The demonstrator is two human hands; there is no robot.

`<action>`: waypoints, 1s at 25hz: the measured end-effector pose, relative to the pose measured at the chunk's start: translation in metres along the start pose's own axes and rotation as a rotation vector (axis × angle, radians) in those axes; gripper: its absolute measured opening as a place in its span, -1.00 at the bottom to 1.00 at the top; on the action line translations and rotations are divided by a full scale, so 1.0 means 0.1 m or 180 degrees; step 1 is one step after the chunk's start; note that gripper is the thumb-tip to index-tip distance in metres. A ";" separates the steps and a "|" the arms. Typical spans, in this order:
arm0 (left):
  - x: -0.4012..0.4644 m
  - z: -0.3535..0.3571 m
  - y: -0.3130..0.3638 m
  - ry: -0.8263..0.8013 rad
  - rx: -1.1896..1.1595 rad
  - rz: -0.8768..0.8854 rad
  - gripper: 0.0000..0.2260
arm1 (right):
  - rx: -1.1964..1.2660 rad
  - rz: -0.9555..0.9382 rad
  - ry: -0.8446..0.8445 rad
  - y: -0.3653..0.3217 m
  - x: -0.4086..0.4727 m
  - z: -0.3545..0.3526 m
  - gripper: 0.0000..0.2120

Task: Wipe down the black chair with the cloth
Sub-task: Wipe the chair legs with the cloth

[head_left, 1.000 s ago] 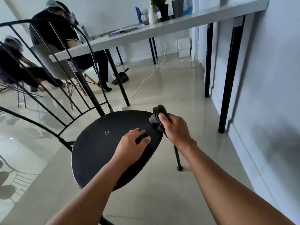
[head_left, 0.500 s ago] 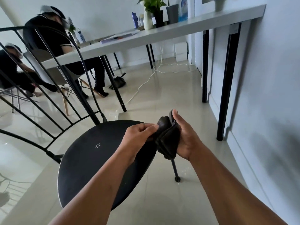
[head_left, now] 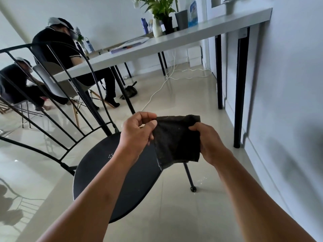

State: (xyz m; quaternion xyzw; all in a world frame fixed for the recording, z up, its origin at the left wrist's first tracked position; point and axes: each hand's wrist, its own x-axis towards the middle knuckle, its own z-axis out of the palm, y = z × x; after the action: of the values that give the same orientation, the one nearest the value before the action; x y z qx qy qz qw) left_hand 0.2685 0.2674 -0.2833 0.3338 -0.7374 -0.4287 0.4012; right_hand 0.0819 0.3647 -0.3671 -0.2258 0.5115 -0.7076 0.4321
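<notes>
The dark cloth (head_left: 176,140) is held up in the air, spread flat between the two hands, above the front edge of the black chair (head_left: 122,180) and not touching the seat. The left hand (head_left: 138,131) pinches the upper left corner of the cloth, with thumb and fingers closed together on it. The right hand (head_left: 208,138) grips the right edge, the thumb on the front side and the fingers closed behind the fabric. The lower edge of the cloth hangs free, and a small pale thread shows at its lower left corner.

The chair has a round black seat with a small ring of dots near the middle, and a curved backrest of thin black metal bars at the left. One thin chair leg (head_left: 188,177) stands on the glossy tiled floor (head_left: 174,206), below the cloth.

Behind, a long white table (head_left: 174,41) with black legs runs along the wall (head_left: 288,84) on the right. On it stand a potted plant (head_left: 160,13), bottles and papers. A white cable (head_left: 157,91) lies on the floor under the table. At the far left, two persons in dark clothes (head_left: 57,48) sit on chairs.
</notes>
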 end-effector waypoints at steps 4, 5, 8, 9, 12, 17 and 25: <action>0.15 0.06 -0.18 0.0436 0.0889 0.0058 -0.85 | -0.0709 -0.0223 0.0147 0.00 0.17 0.04 -0.85; 0.18 0.09 -0.27 0.0443 0.0996 -0.0113 -0.85 | -0.1202 -0.0225 0.0274 0.08 0.25 0.07 -0.80; 0.18 0.14 -0.71 -0.0158 0.1964 -0.0500 -0.63 | -0.2720 -0.0559 0.0390 0.55 0.28 0.32 -0.47; 0.15 0.14 -0.86 -0.0352 0.2289 -0.0541 -0.54 | -0.2722 -0.0875 0.0222 0.75 0.26 0.41 -0.51; 0.11 0.15 -1.08 -0.0408 0.2451 -0.0547 -0.48 | -0.2285 -0.1457 0.0078 1.12 0.35 0.45 -0.58; -0.02 0.36 -1.02 -0.1069 0.3012 -0.0353 -0.13 | -0.2379 -0.2056 0.0329 1.37 0.60 0.34 -0.68; 0.01 0.37 -1.08 -0.1194 0.3267 -0.0217 -0.13 | -0.0413 -0.0425 0.0520 2.39 0.58 -0.11 -0.75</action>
State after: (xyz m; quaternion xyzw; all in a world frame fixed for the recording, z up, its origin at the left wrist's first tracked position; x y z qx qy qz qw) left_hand 0.2516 0.2360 -0.3913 0.4282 -0.8996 -0.0788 0.0343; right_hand 0.1348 0.2971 -0.5980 -0.2285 0.5735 -0.7163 0.3254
